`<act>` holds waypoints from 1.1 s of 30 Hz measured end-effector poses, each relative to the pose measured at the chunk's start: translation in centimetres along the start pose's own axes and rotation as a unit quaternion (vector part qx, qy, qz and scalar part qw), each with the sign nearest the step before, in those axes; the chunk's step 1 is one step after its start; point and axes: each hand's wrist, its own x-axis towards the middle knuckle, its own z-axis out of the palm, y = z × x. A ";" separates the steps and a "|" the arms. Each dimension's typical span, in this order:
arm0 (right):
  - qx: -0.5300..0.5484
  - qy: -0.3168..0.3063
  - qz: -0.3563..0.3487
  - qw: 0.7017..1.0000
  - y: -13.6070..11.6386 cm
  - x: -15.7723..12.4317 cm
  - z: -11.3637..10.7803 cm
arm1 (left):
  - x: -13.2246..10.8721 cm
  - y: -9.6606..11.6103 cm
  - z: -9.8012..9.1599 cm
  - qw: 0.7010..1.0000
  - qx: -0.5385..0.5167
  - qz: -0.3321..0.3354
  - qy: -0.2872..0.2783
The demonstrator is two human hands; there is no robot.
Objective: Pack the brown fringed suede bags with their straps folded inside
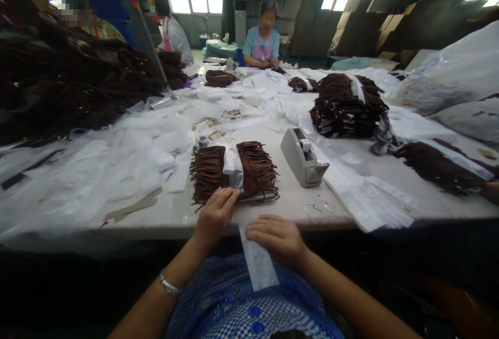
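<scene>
A folded dark-brown fringed suede piece [255, 165], perhaps a bag, lies in front of me at the table's near edge. A white strip [233, 161] wraps across its middle. My left hand [218, 211] is at its near side, fingers together, pinching the strip's lower part. A long white strip [259, 266] hangs from the table edge over my lap. My right hand [276, 236] lies on that strip with fingers stretched out flat; its thumb is hidden. Just right of the fringed piece stands a grey tape dispenser [304, 157].
Stacked fringed pieces [346, 105] stand at the right, beyond white strips [366, 198]. Another banded piece [440, 167] lies far right. Clear plastic wrappers [117, 162] cover the left side, beside a brown heap [58, 79]. A co-worker [262, 42] works across the table.
</scene>
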 end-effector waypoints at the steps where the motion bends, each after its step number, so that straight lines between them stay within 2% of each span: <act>1: 0.014 0.006 0.009 1.000 0.1 0.5 -0.3 | 0.0 0.0 -0.1 1.000 -0.008 0.000 -0.007; 4: 0.051 0.013 0.028 0.998 0.5 2.1 -1.1 | 0.0 0.2 -0.7 0.998 -0.049 -0.017 -0.026; 7: 0.065 0.007 0.040 0.997 1.0 3.9 -1.7 | -0.1 0.5 -1.2 0.994 -0.088 -0.063 -0.023; 11: 0.066 -0.027 0.058 0.996 1.9 6.5 -2.6 | -0.4 1.1 -1.5 0.986 -0.102 -0.130 -0.020; 14: 0.052 -0.055 0.077 0.994 3.2 8.5 -2.9 | -0.5 1.4 -1.3 0.987 -0.095 -0.131 -0.014; 18: 0.030 -0.061 0.132 0.989 5.7 10.5 -2.1 | -0.6 1.9 -0.8 0.991 -0.077 -0.107 0.022; 20: 0.023 -0.055 0.162 0.985 6.9 11.1 -1.4 | -0.6 2.0 -0.6 0.990 -0.078 -0.114 0.035; 26: -0.037 -0.057 0.252 0.965 9.3 12.4 0.6 | -0.2 2.0 -0.8 0.977 -0.109 -0.182 0.030; 33: 0.014 -0.086 0.308 0.947 11.5 13.1 1.4 | 1.7 1.7 -1.0 0.979 -0.055 -0.196 0.032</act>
